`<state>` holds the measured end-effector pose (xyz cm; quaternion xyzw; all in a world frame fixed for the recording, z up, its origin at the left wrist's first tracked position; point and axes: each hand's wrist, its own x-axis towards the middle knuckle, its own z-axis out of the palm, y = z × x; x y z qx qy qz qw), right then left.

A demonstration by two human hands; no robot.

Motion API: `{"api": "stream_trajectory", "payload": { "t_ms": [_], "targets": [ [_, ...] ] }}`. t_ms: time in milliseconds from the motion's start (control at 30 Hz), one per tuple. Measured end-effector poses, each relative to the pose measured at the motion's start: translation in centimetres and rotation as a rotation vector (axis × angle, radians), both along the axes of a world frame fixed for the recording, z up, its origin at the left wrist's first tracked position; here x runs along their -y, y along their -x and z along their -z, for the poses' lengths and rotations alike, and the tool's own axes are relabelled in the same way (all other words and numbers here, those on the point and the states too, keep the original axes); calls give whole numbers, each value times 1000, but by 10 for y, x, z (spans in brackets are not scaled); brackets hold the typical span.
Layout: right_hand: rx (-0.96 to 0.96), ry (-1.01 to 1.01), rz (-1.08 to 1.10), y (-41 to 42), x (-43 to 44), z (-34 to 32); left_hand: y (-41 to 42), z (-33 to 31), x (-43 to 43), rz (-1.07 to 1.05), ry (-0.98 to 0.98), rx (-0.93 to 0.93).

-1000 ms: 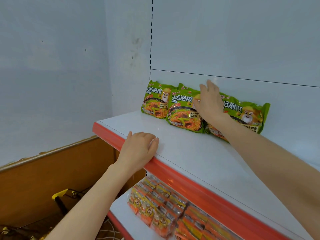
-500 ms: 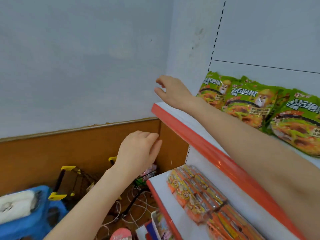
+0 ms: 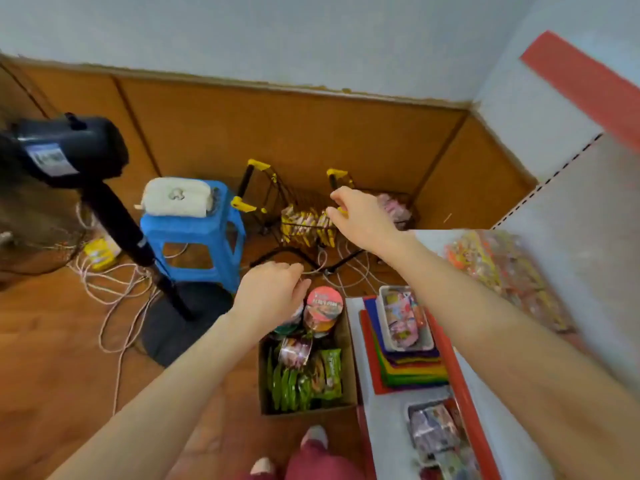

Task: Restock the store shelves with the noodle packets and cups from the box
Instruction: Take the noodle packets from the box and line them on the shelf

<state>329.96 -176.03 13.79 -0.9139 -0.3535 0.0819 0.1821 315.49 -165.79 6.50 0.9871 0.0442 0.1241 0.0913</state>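
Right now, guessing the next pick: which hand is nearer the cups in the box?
The left hand, beside the pink-lidded cup at the far end of the box; the right hand is out over the wire racks.

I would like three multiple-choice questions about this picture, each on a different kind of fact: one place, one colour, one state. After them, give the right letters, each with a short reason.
1. Where does the cardboard box stand?
A. on the top shelf
B. on the floor, beside the lowest shelf
C. on a table

2. What colour are the packets standing on edge in the box?
A. red
B. blue
C. green

3. In what state is the box?
A. open at the top, holding packets and cups
B. sealed with tape
C. open but empty

Answers:
1 B, as its base rests on the wooden floor next to the shelf.
2 C, as their wrappers are plainly green.
3 A, as the goods show through the open top.
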Motion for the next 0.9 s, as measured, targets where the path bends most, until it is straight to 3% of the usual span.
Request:
{"api": "stream_trajectory", "payload": {
  "t_ms": [100,267,400,733,900],
  "targets": [
    [-136,96,39,13,10,71,22,49,2,-24,89,-145],
    [-324,251,104,28,39,183,42,133,13,-119,145,-561],
    [-435,371,144,35,66,270,48,206,26,-127,208,-750],
    [-501,550,192,27,107,493,24,426,59,-213,272,-958],
    [-411,621,121,8,107,594,8,534,74,-280,284,-1038]
  ]
}}
